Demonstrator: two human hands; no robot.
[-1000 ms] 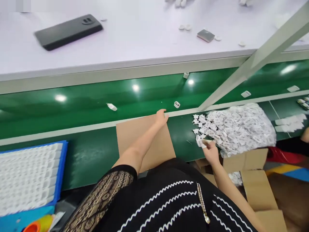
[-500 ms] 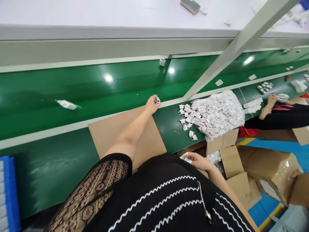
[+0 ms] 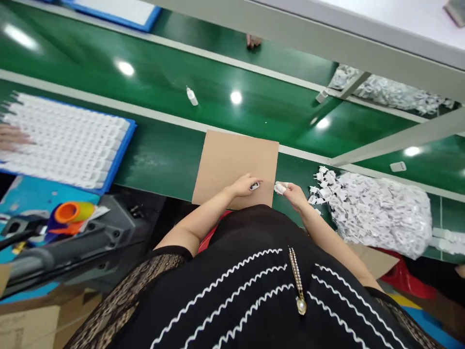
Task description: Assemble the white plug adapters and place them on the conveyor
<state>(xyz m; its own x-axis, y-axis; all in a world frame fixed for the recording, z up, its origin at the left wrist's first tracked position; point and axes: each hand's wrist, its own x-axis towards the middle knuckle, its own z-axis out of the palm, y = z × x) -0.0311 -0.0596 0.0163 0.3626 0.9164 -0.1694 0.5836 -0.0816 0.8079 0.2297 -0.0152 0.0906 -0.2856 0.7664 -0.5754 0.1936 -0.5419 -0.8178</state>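
Observation:
My left hand [image 3: 244,185] rests over the near edge of a brown cardboard sheet [image 3: 236,160] and is closed on a small white charger body [image 3: 255,185]. A little to its right, my right hand [image 3: 292,193] pinches a small white plug part [image 3: 280,187] between its fingertips. The two hands are close together but apart, just in front of my body. A large heap of white plug parts [image 3: 374,211] lies on the green bench to the right of my right hand.
The green conveyor belt [image 3: 203,92] runs behind the cardboard and carries a white part [image 3: 191,95]. A blue tray of white parts [image 3: 61,140] sits at the left, with another person's hand [image 3: 12,137] on it. An orange and yellow tool [image 3: 70,213] lies below it.
My left hand has drawn back from the belt's edge to the near side of the cardboard, still holding the charger body. My right hand has come up beside it with a plug part. The view swung left.

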